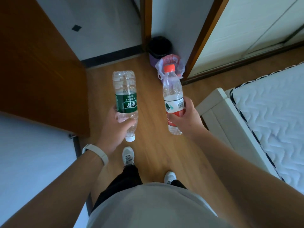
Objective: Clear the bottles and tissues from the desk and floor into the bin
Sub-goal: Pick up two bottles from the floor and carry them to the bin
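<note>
Arms are reaching forward and down from the body, both bare to the wrist, the left one wearing a pale band (pixel 96 153). The left hand (pixel 115 127) is wrapping closed around the lower part of a clear bottle with a green label (pixel 126 102), which is pointing away from the person upside down, its white cap (pixel 130 138) hanging just below the fingers and its base sitting farthest from the body. The right hand (pixel 185 117) is closing around the middle of a clear bottle with a red and white label (pixel 174 106), gripping it over the label; this one is standing roughly upright with its orange cap (pixel 169 68) pointing ahead. Both bottles are being held in the air above the wooden floor (pixel 153 145), apart from each other.

Ahead, in the corner by a wooden door frame (pixel 147 22), a dark bin (pixel 160 48) is standing on the floor, with a thin plastic bag (pixel 179 65) lying just beside it; the red-labelled bottle is overlapping that bag in the view. A brown door (pixel 37 71) is filling the left side, a white desk surface (pixel 29 153) is showing at lower left, and a white quilted mattress (pixel 269 116) on a pale frame is lying along the right. Two light shoes (pixel 128 156) are showing below the hands on the floor.
</note>
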Demonstrator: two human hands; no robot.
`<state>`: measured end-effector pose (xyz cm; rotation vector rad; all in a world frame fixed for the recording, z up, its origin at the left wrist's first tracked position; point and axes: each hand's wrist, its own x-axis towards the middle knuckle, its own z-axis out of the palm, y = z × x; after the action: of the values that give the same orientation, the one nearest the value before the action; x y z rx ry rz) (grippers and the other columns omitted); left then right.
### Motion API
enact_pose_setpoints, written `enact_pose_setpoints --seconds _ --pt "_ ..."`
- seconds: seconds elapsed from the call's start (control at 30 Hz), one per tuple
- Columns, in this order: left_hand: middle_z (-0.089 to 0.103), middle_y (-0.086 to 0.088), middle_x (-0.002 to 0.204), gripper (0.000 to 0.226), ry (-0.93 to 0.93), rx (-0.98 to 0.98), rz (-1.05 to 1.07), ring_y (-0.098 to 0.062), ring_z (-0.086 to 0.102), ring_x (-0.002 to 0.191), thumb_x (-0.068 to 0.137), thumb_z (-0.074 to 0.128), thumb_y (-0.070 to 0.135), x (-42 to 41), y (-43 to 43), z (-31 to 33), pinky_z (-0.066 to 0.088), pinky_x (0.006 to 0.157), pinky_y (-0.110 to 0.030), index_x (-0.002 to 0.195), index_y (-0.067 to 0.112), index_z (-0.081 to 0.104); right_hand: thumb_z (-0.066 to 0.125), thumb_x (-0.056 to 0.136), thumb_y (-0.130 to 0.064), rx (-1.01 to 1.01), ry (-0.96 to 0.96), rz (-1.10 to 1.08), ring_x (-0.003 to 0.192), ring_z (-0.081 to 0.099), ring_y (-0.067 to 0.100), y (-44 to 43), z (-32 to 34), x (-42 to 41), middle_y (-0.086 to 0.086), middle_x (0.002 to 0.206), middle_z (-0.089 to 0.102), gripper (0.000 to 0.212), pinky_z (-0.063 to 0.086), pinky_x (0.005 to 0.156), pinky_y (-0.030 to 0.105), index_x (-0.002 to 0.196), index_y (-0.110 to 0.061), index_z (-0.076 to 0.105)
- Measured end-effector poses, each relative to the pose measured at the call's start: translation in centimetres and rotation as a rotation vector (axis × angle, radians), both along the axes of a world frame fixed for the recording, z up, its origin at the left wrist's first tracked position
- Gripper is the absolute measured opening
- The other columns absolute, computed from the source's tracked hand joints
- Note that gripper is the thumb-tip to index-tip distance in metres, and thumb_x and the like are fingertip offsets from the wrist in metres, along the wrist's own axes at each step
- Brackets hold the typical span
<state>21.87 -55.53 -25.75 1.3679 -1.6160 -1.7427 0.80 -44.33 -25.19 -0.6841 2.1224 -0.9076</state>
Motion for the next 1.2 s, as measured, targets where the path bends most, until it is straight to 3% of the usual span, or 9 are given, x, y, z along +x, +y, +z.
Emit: enact_pose_setpoints --seconds 0.13,0.3,0.4,0.53,0.63,0.8,0.97,1.1,1.2 --pt "0.065 0.006 0.113 0.055 0.034 0.007 -0.044 0.000 0.065 0.096 0.082 0.070 0.003 0.5 -7.1 0.6 0.048 0.075 -0.024 0.128 0.024 0.049 0.075 0.079 -0.033 0.012 0.034 -0.032 0.082 0.053 -0.001 -5.8 0.8 1.6 -0.026 0.099 0.049 0.068 0.038 0.056 0.014 0.134 -0.037 0.034" --pt "0.065 0.006 0.111 0.052 0.005 -0.002 -0.093 -0.005 0.065 0.097 0.081 0.072 0.008 1.5 -13.9 0.4 0.051 0.080 -0.031 0.124 0.027 0.049 0.075 0.078 -0.036 -0.009 0.073 -0.080 0.090 0.055 0.004 -10.8 1.4 2.9 -0.020 0.106 0.052 0.066 0.040 0.058 0.017 0.130 -0.038 0.035" --pt "0.065 0.006 0.111 0.054 0.027 0.006 -0.117 -0.005 0.066 0.097 0.082 0.071 0.006 1.5 -16.5 0.7 0.049 0.078 -0.029 0.126 0.026 0.049 0.074 0.079 -0.035 0.009 0.074 -0.089 0.092 0.054 0.006 -12.7 1.6 3.0 -0.019 0.109 0.051 0.067 0.039 0.058 0.015 0.133 -0.037 0.034" --pt "0.068 0.009 0.101 0.048 0.046 -0.031 -0.130 -0.002 0.067 0.091 0.080 0.071 0.002 0.5 -18.9 0.6 0.049 0.076 -0.028 0.111 0.035 0.052 0.074 0.080 -0.035 0.010 0.114 -0.101 0.088 0.054 0.004 -15.0 1.8 2.0 -0.022 0.105 0.050 0.066 0.039 0.059 0.015 0.133 -0.036 0.035" --pt "0.068 0.008 0.106 0.052 0.056 -0.015 -0.164 -0.007 0.068 0.096 0.078 0.073 0.005 -1.0 -20.5 0.2 0.053 0.078 -0.032 0.119 0.030 0.052 0.074 0.081 -0.033 -0.006 0.110 -0.120 0.091 0.054 0.006 -16.6 1.5 0.4 -0.018 0.109 0.051 0.067 0.039 0.059 0.014 0.135 -0.033 0.034" --pt "0.067 0.002 0.112 0.060 0.066 -0.025 -0.213 -0.009 0.068 0.097 0.081 0.071 -0.004 -5.5 -23.9 0.5 0.056 0.073 -0.022 0.131 0.019 0.047 0.074 0.080 -0.034 -0.046 0.065 -0.168 0.095 0.057 0.007 -20.1 0.3 -3.9 -0.016 0.109 0.054 0.065 0.042 0.060 0.015 0.133 -0.034 0.036" --pt "0.067 0.007 0.112 0.062 0.019 -0.032 -0.198 -0.005 0.067 0.098 0.081 0.071 -0.001 -11.9 -28.1 0.3 0.052 0.071 -0.017 0.133 0.024 0.046 0.073 0.082 -0.031 -0.046 0.032 -0.154 0.086 0.054 0.002 -24.5 -0.7 -10.0 -0.016 0.107 0.052 0.065 0.039 0.058 0.011 0.135 -0.031 0.035" --pt "0.065 0.009 0.112 0.060 -0.024 -0.021 -0.247 0.000 0.066 0.096 0.082 0.072 0.002 -18.2 -30.6 0.2 0.048 0.073 -0.017 0.129 0.028 0.046 0.073 0.082 -0.032 -0.032 0.015 -0.179 0.093 0.055 0.008 -27.1 -1.3 -15.5 -0.018 0.106 0.050 0.067 0.043 0.069 0.018 0.136 -0.031 0.034" --pt "0.065 0.009 0.111 0.058 -0.031 -0.038 -0.277 0.000 0.065 0.096 0.082 0.071 0.001 -22.8 -32.3 0.6 0.048 0.074 -0.017 0.128 0.028 0.047 0.074 0.079 -0.034 -0.031 0.004 -0.217 0.090 0.056 0.005 -27.7 -1.7 -19.5 -0.021 0.101 0.050 0.067 0.042 0.063 0.016 0.134 -0.032 0.035"
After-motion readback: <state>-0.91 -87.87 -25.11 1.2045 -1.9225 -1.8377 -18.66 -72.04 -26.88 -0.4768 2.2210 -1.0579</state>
